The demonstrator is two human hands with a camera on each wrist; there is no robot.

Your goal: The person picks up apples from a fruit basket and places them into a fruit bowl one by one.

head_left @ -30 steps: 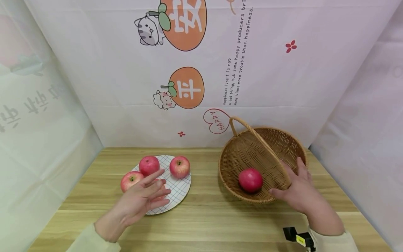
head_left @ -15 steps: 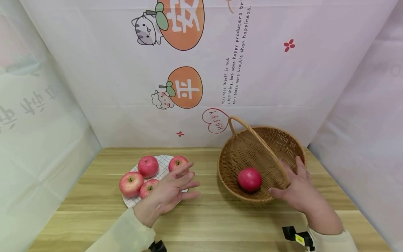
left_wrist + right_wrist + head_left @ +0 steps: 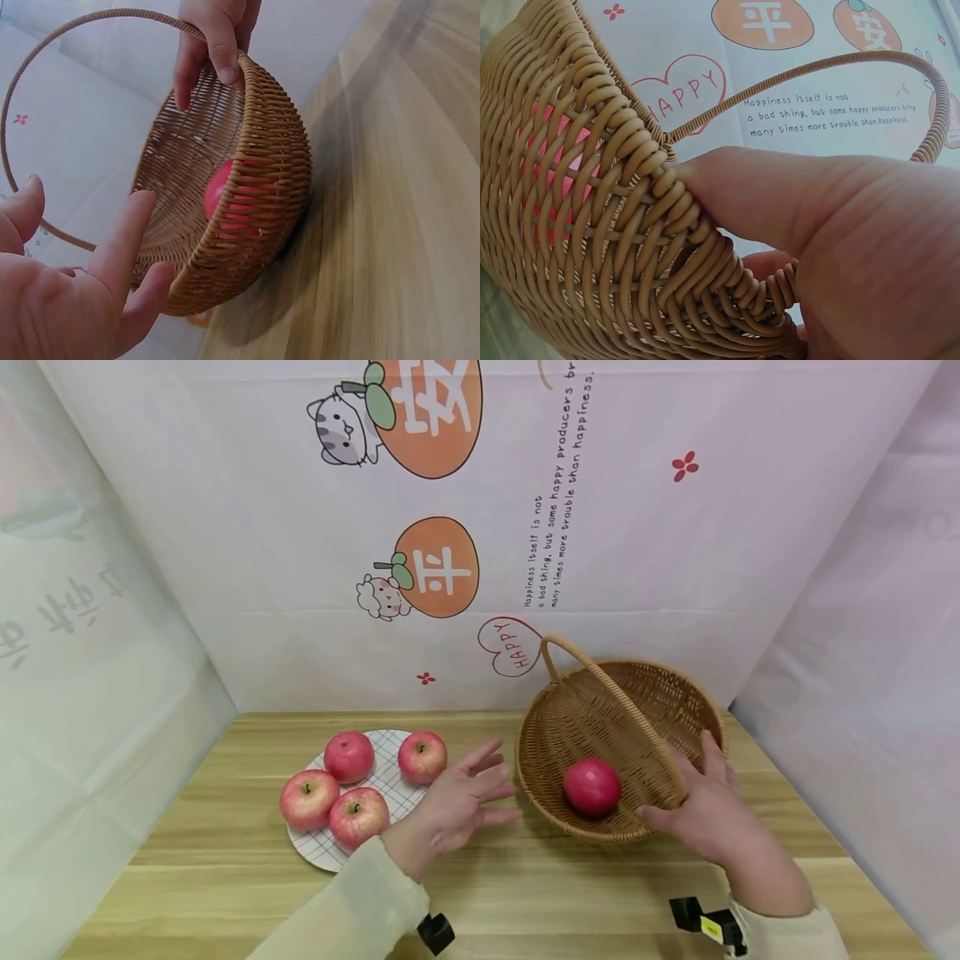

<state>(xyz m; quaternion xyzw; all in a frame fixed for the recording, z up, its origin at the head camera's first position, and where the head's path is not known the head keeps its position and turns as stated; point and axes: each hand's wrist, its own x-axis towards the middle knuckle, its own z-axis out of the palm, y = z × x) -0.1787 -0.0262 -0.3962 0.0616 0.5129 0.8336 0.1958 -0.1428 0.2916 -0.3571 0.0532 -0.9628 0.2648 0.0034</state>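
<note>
My left hand is in the air between the plate and the wicker basket, with its fingers spread and holding nothing. It is near the basket's left side, as the left wrist view also shows, where the hand is apart from the rim. My right hand grips the basket's rim where the handle joins it; in the right wrist view the thumb presses on the woven edge. The basket leans, its mouth open toward me. A red apple lies inside it.
On the left stands a white checked plate with several apples on it. The wooden table meets a printed white cloth backdrop at the back, and cloth also hangs at both sides.
My left hand has moved right, from over the plate toward the basket, its fingers remaining spread. The right hand keeps its hold on the basket. The head view has shifted slightly.
</note>
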